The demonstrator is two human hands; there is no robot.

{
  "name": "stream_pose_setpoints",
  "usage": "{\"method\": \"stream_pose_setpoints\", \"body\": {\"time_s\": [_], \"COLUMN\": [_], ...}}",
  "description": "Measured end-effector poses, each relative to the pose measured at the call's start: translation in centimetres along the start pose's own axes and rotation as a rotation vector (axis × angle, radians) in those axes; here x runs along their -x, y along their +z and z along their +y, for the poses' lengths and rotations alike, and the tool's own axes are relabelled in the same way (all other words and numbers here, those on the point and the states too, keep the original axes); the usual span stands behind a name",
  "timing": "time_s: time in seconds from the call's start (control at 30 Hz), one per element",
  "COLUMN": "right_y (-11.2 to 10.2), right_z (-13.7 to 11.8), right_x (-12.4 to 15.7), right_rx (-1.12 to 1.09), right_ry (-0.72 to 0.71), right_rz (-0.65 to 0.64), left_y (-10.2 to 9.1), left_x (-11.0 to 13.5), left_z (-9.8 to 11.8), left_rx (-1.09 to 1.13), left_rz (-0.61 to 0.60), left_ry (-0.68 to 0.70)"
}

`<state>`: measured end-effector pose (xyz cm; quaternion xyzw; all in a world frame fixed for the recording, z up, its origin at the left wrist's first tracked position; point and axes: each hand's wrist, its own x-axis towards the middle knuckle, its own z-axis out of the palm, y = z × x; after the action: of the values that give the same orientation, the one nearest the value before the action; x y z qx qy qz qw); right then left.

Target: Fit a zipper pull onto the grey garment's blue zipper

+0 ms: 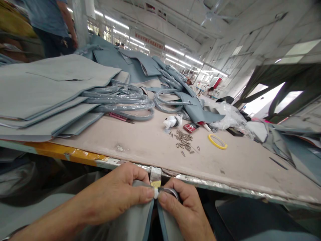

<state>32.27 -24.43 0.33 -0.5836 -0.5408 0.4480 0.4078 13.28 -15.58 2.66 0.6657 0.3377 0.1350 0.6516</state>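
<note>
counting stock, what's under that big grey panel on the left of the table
More flat grey panels, their edges fanned out below the top grey panel, resting on the table. Anything between the layers is covered.

Long rows of ceiling lights (173, 50) run down the workshop; bright windows (263, 100) glow on the right, a worn table (150, 142) before me.

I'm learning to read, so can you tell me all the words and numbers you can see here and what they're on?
Red banner far back: pale characters, too blurred to read.
Small red box on the table: print too small to read.
Grey bag panel pinched by the left hand and right hand: no writing.
</note>
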Motion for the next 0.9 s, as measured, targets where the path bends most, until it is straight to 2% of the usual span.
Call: {"method": "stream_pose_setpoints", "body": {"time_s": [0.13, 0.27, 0.4, 0.53, 0.63, 0.9], "right_y": [0.0, -0.2, -0.2, 0.0, 0.0, -1.7], "right_z": [0.1, -0.5, -1.2, -1.4, -1.4, -2.1], "right_x": [-0.4, 0.0, 0.4, -0.1, -0.6, 0.5], "right_rx": [-0.031, 0.029, 0.145, 0.137, 0.118, 0.353], "right_ry": [-0.015, -0.030, 0.008, -0.049, -0.058, -0.005], "right_rz": [-0.005, -0.033, 0.023, 0.072, 0.062, -0.038], "left_y": [-0.2, -0.2, -0.1, 0.0, 0.0, -0.9], "left_x": [0.2, 0.4, 0.6, 0.3, 0.1, 0.8], "left_z": [0.5, -0.6, -1.1, 0.2, 1.1, 0.7], "left_rx": [-0.103, -0.129, -0.191, -0.424, -0.553, -0.538], "left_rz": [0.028, -0.006, 0.025, 0.132, 0.172, 0.110], "left_ry": [-0.010, -0.014, 0.000, 0.107, 0.149, 0.167]}}
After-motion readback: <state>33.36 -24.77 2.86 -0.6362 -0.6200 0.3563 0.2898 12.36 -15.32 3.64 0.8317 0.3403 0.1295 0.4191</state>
